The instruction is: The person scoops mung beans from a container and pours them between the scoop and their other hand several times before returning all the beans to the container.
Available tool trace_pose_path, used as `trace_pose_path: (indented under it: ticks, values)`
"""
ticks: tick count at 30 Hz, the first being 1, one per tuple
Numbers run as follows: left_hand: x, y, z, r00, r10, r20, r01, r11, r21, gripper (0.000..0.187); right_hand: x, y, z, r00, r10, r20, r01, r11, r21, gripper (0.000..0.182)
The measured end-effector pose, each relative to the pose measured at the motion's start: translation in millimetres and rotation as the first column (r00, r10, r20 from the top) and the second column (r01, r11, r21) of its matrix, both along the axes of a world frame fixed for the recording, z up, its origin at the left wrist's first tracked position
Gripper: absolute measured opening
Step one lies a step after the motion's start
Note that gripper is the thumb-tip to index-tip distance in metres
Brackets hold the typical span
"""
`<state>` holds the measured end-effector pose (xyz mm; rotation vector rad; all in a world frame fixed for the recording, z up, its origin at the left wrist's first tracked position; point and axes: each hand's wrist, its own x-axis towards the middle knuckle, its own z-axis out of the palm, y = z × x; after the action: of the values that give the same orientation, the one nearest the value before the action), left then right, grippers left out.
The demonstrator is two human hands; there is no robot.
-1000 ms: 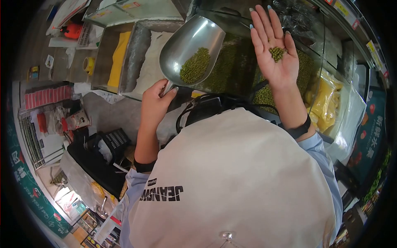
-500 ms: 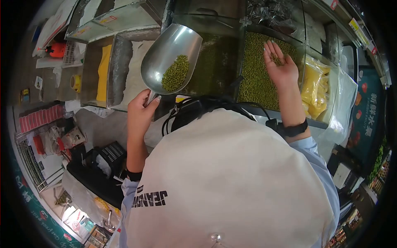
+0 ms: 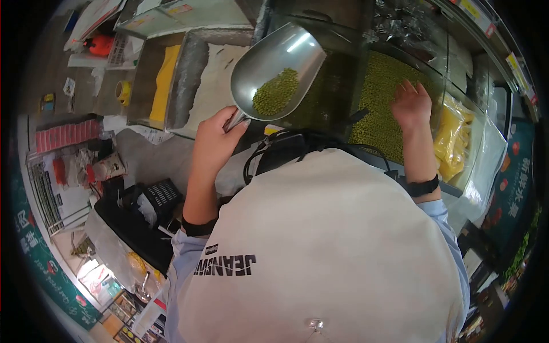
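Observation:
My left hand (image 3: 219, 135) is closed round the handle of a metal scoop (image 3: 274, 54). A small heap of green mung beans (image 3: 277, 92) lies inside the scoop, which is tilted above a glass-lidded bin (image 3: 326, 86). Over a bin of loose mung beans (image 3: 380, 111) is my right hand (image 3: 412, 107), its fingers bent and somewhat apart. No beans show in that hand now, though its palm is partly hidden from view.
Left of the scoop, a bin holds white powder (image 3: 220, 74), with a yellow sheet (image 3: 164, 86) beyond it. Yellow bags (image 3: 453, 140) stand right of the beans. A black basket (image 3: 163, 194) sits at lower left. Black cables (image 3: 269, 146) lie before my chest.
The palm of my right hand, upturned with a few beans on it before, has turned and its fingers have bent. My left hand still holds the scoop with beans. The whole view has shifted.

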<state>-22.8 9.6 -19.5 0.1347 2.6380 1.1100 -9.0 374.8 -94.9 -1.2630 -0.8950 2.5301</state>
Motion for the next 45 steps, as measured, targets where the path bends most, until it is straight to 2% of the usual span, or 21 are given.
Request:
trace_pose_path:
  ticks: [3, 5, 6, 7, 10, 14, 20, 23, 26, 29, 32, 35, 38, 41, 45]
  values:
    - [-4, 5, 20, 0.999, -0.024, -0.030, 0.022, 0.998, -0.057, 0.028, -18, -18, 4, 0.998, 0.045, -0.048, -0.051, 0.991, -0.124, 0.059]
    - [-7, 8, 32, 0.999, -0.032, -0.035, 0.028, 0.992, -0.124, 0.029, -29, -35, 12, 0.987, 0.111, -0.113, -0.123, 0.987, -0.106, 0.058]
    - [-10, 6, 37, 0.996, -0.070, -0.051, 0.062, 0.988, -0.138, 0.029, -34, -47, 18, 0.979, 0.143, -0.143, -0.157, 0.983, -0.095, 0.058]
    - [-14, 3, 41, 0.992, -0.107, -0.065, 0.096, 0.983, -0.154, 0.029, -39, -61, 29, 0.982, 0.121, -0.148, -0.145, 0.977, -0.159, 0.056]
    - [-28, -2, 65, 0.973, -0.229, -0.014, 0.218, 0.941, -0.258, 0.027, -46, -84, 30, 0.929, 0.283, -0.240, -0.342, 0.903, -0.258, 0.054]
    - [-44, -4, 89, 0.895, -0.446, 0.012, 0.413, 0.818, -0.400, 0.025, -52, -104, 22, 0.867, 0.424, -0.262, -0.486, 0.836, -0.255, 0.047]
    - [-52, -1, 100, 0.897, -0.431, 0.099, 0.435, 0.819, -0.374, 0.025, -48, -117, 26, 0.865, 0.441, -0.241, -0.496, 0.824, -0.273, 0.042]
    - [-52, 1, 106, 0.890, -0.446, 0.094, 0.442, 0.794, -0.418, 0.025, -47, -119, 28, 0.874, 0.418, -0.248, -0.479, 0.825, -0.299, 0.041]
    - [-51, 1, 106, 0.905, -0.417, 0.088, 0.411, 0.800, -0.437, 0.023, -48, -122, 38, 0.921, 0.370, -0.122, -0.389, 0.893, -0.227, 0.039]
    - [-48, 0, 104, 0.914, -0.396, 0.087, 0.393, 0.811, -0.434, 0.024, -49, -119, 40, 0.936, 0.310, -0.169, -0.346, 0.899, -0.268, 0.039]
    - [-43, -5, 96, 0.929, -0.367, 0.046, 0.357, 0.856, -0.373, 0.025, -49, -112, 40, 0.932, 0.245, -0.267, -0.326, 0.890, -0.318, 0.043]
    - [-37, -13, 79, 0.951, -0.302, 0.060, 0.307, 0.911, -0.276, 0.030, -51, -101, 32, 0.873, 0.202, -0.444, -0.377, 0.857, -0.352, 0.046]
    - [-28, -28, 49, 0.971, -0.223, 0.089, 0.229, 0.971, -0.063, 0.033, -53, -87, 20, 0.703, 0.072, -0.708, -0.544, 0.695, -0.470, 0.048]
    - [-15, -26, 25, 0.990, -0.132, 0.055, 0.119, 0.974, 0.192, 0.030, -51, -88, 27, 0.598, -0.002, -0.802, -0.608, 0.650, -0.455, 0.050]
    - [-3, -22, 11, 0.995, -0.058, 0.079, 0.030, 0.948, 0.316, 0.031, -50, -92, 36, 0.548, -0.039, -0.836, -0.605, 0.671, -0.428, 0.051]
